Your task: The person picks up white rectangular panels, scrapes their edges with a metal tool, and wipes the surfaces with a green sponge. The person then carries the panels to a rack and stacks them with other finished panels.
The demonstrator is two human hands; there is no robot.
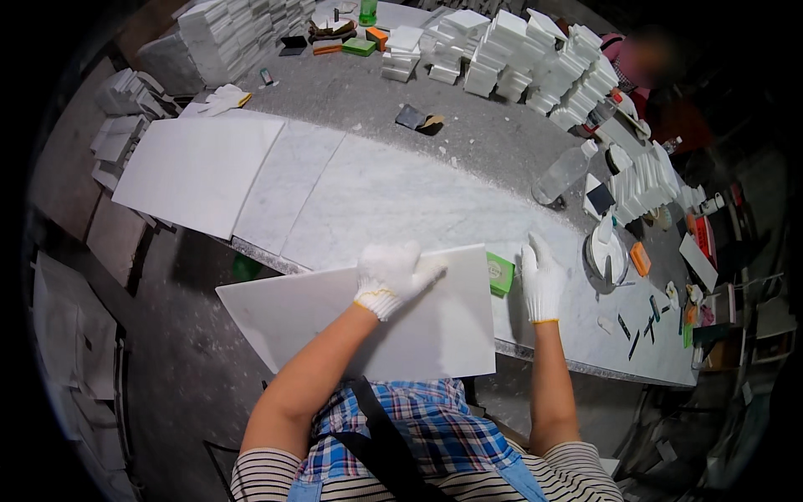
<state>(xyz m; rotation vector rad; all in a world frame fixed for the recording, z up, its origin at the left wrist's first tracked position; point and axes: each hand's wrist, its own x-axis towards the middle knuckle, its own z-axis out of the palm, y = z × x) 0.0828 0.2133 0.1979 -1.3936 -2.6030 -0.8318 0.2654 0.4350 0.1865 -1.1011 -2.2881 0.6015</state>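
Observation:
A large white stone slab (pixel 335 322) lies between my body and the worktable, its near part reaching past the table's front edge. My left hand (pixel 391 272), in a white knitted glove, grips the slab's far edge, with the thumb on its face and the fingers partly hidden. To the right, my right hand (pixel 542 280), also gloved, is held over the table apart from the slab. Its fingers are stretched out and it holds nothing. Between that hand and the slab's right edge sits a green box (pixel 500 274).
Marble panels (pixel 293 180) cover the table's near part, with a white sheet (pixel 201 171) at left. Stacks of white tiles (pixel 510 50) line the back. A clear bottle (pixel 565 173), a round dish (pixel 606 258) and small tools (pixel 633 343) lie at right. A person (pixel 640 71) is at the far right.

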